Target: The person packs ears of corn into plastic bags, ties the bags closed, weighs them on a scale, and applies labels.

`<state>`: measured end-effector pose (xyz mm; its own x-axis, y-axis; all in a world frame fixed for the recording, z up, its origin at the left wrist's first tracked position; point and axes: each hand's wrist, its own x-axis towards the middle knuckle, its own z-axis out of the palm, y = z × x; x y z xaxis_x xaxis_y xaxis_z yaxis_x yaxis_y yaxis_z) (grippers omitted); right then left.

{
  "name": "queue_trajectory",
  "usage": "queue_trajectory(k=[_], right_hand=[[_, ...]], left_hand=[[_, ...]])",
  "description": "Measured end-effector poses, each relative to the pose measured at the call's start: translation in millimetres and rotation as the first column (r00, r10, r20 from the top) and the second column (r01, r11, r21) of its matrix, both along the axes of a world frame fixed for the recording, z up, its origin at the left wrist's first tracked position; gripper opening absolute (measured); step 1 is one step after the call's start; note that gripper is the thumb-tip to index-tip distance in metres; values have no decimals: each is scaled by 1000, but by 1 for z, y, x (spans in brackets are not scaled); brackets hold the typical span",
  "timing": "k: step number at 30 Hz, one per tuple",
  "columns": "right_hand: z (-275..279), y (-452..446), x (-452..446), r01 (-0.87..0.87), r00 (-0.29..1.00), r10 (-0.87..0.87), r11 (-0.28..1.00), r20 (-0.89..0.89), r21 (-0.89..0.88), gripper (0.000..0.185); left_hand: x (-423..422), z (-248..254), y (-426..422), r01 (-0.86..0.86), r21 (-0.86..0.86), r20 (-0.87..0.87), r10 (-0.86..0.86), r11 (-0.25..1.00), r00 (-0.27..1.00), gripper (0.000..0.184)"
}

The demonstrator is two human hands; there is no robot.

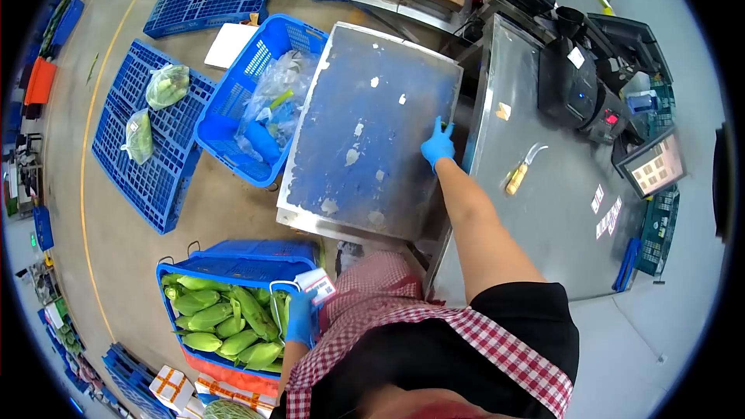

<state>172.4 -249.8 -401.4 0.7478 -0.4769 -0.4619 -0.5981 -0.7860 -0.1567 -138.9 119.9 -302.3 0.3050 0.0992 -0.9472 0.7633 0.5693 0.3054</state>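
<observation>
My right hand (438, 144), in a blue glove, rests at the right edge of a worn metal platform (341, 120), with some fingers stretched out and nothing visible in them. My left hand (300, 318), also gloved in blue, is beside the right rim of a blue crate (233, 252). A white printed label (317, 285) shows at its fingertips, apparently pinched there, though the fingers are partly hidden. Green ears of corn in their husks (229, 318) fill the crate. A curved wire handle (284, 287) stands near my left fingers.
A blue crate with plastic bags (208, 130) adjoins the platform. Two bagged vegetables lie on a blue pallet (116, 128). On the steel table (535, 233) at right are a yellow-handled curved knife (518, 177), a black printer (566, 81), loose labels (609, 217) and a screen (656, 167).
</observation>
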Motion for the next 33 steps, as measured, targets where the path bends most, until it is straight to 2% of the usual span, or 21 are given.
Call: queue_trajectory(k=[3,4,5,7,8,9,10,11,12,13,14,16,17,18,21,22,23,24,25,27,33], right_hand=[[-38,-19,18,99,995,-99,990,12,-96,73],[-62,-26,21,116,993,-112,983,39,-140,73],[-83,-32,24,133,987,-120,983,107,-126,59],[-80,-17,31,185,851,-327,919,412,348,22],[-100,-4,40,39,885,-143,971,443,236,20],[-79,30,55,-41,919,-90,946,383,321,23],[-97,67,65,-118,833,-94,933,545,340,24],[-81,100,79,-144,889,-262,619,375,772,42],[-38,137,81,-289,847,-332,367,415,884,66],[-27,168,89,-440,766,-229,494,601,750,79],[7,188,88,-416,791,-320,344,522,842,73],[37,207,74,-497,803,-143,375,578,783,56],[45,213,58,-446,864,-79,337,497,829,46],[49,217,38,-387,912,-9,305,409,870,38],[53,207,-52,-420,901,212,207,379,883,24],[91,184,-75,-301,897,394,208,202,931,26],[63,180,-108,-326,881,426,234,205,916,28],[49,173,-138,-424,849,472,340,238,840,29],[56,161,-166,-398,882,415,399,224,826,32],[81,139,-201,-129,936,352,334,3,934,41],[138,116,-241,278,898,289,211,-332,937,43]], left_hand=[[-56,-52,13,-134,-91,-33,131,987,991,28],[-45,-32,3,-87,-36,15,88,996,996,28],[-52,-39,3,-79,-58,2,80,995,997,28],[-48,-37,-2,19,-30,-47,-20,999,999,27],[-33,-23,-10,116,12,-80,-115,993,990,26],[-24,-22,-15,140,-30,-101,-142,990,985,24],[-25,-36,-13,132,-65,-102,-138,989,985,24],[-33,-57,-6,118,-95,-102,-128,988,987,24],[-35,-68,-1,94,-116,-103,-107,989,989,23],[-18,-53,-5,173,-46,-76,-176,984,981,23],[4,-31,-13,237,32,-53,-235,971,970,22],[24,-16,-18,159,10,48,-160,987,986,24],[31,-5,-19,145,-17,75,-143,989,987,26],[18,-32,-3,171,-5,162,-168,985,972,27],[21,-25,7,254,82,174,-264,964,949,27],[24,-17,6,236,83,177,-248,968,953,28],[25,-11,3,217,83,180,-229,973,957,29],[27,-3,-1,198,82,181,-210,977,961,30],[29,8,-7,178,51,235,-185,983,954,29],[28,14,-15,198,65,267,-208,978,941,29],[35,39,-54,241,-73,407,-192,968,893,27]])
